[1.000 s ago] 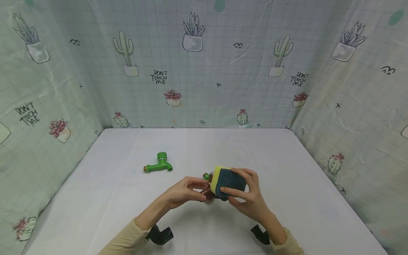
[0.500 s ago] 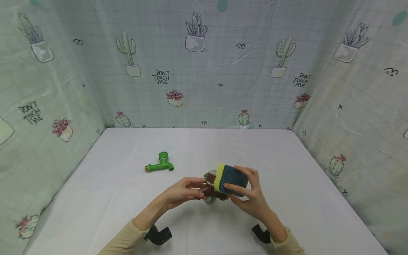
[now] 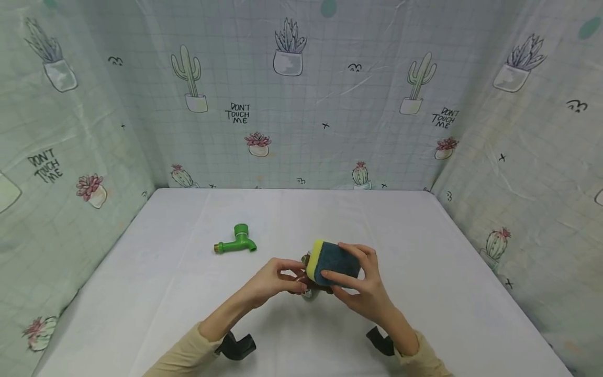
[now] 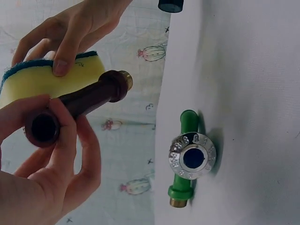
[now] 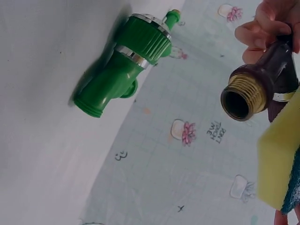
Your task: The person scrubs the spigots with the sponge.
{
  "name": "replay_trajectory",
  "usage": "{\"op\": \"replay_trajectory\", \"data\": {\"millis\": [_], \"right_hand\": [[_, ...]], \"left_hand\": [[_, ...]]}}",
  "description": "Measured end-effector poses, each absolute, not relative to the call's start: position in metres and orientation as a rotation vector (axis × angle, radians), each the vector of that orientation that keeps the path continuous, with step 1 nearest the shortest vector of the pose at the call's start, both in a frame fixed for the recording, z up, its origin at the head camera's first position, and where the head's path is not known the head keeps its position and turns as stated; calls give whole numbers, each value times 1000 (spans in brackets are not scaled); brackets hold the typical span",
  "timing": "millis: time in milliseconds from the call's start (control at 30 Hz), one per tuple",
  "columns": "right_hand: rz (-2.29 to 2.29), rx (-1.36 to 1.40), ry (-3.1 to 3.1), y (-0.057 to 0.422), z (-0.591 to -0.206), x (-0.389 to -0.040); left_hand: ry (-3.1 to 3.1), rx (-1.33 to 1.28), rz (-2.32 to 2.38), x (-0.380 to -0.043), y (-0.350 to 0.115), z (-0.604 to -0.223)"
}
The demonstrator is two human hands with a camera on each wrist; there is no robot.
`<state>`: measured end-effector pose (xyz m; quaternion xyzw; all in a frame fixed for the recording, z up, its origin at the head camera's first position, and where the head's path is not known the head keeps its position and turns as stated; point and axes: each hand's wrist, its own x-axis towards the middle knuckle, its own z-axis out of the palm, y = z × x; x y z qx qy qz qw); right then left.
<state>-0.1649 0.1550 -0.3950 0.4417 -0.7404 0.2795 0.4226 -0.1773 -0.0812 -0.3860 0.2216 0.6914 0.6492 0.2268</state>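
My left hand (image 3: pixel 270 285) grips a dark brown water tap (image 4: pixel 89 98) by its spout end, holding it above the table. The tap's brass threaded end (image 5: pixel 241 98) points outward in the right wrist view. In my right hand (image 3: pixel 365 288) is a yellow sponge (image 3: pixel 336 264) with a dark blue-green scouring side. Its yellow face lies against the tap, and in the head view it hides much of the tap. Beneath the hands a green tap with a silver-ringed knob (image 4: pixel 193 157) lies on the table, mostly hidden from the head view.
Another green tap (image 3: pixel 235 243) with a brass end lies farther back on the left of the white table (image 3: pixel 400 225). Black curved pieces (image 3: pixel 237 346) show beside both wrists. Cactus-print cloth (image 3: pixel 301 115) stands around the back and sides.
The sponge shifted right, uncovering more of the brown tap, then came back left over it. My left hand keeps its grip and moves only slightly.
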Motion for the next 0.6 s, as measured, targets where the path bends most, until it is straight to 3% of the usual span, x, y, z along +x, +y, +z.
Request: {"op": "replay_trajectory", "data": {"millis": [400,600], "right_hand": [[448,1023,-1822,160,-396,-166],[350,1018,-1763,162,-399,-167]], "left_hand": [[1495,150,2303,-181,-68,-384],[1336,30,2317,-180,-64,-388]]}}
